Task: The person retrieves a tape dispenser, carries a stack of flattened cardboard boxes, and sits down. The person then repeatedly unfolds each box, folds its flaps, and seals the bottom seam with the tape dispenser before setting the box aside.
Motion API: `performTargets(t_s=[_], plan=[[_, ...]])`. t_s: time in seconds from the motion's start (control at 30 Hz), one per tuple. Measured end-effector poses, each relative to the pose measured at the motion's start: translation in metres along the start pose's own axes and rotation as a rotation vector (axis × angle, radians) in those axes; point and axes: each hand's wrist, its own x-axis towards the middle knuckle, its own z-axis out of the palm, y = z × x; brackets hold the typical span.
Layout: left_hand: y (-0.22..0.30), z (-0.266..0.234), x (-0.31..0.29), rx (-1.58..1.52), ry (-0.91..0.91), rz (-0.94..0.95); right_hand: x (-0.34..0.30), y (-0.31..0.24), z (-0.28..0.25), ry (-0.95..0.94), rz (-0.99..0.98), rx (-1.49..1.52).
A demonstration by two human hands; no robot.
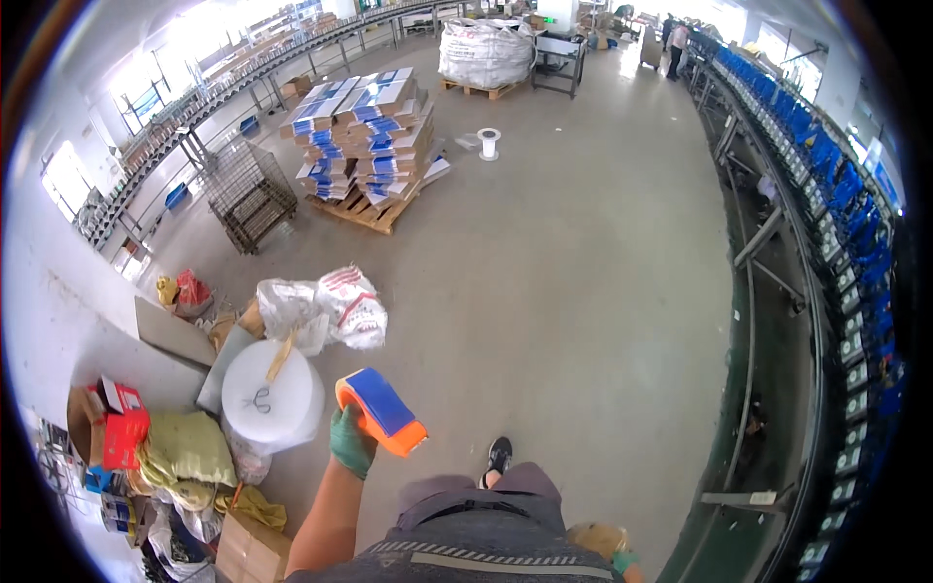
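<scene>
My left hand [352,443], in a green glove, is closed around an orange tape dispenser [416,440] with a wide blue band across its top. It holds the dispenser out in front of my body, above the floor. At the lower edge my right hand [625,561], also green-gloved, shows only in part beside my hip. A tan-brown object [596,536] is against its fingers and seems held there; my clothing hides much of it. Left of the dispenser stands a large white roll [272,394] with scissors [258,399] on top.
White sacks [350,306] lie ahead on the left. Beyond them are a wire cage [248,199] and flattened boxes [374,136] on a pallet [362,212]. A conveyor line [792,223] runs along the right. Bags and cartons [255,549] crowd the lower left. People [677,47] stand far off.
</scene>
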Motion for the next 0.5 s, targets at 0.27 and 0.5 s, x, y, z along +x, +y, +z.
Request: performTargets(t_s=[0.27,0.5], plan=[[-0.017,0.087,0.239,-0.022,0.087,0.013,0.069,-0.422,0.032,0.23,-0.638,-0.408],[-0.044,0.189,0.503,-0.045,-0.072,0.095,0.109,-0.647,0.066,0.295,-0.629,-0.376]])
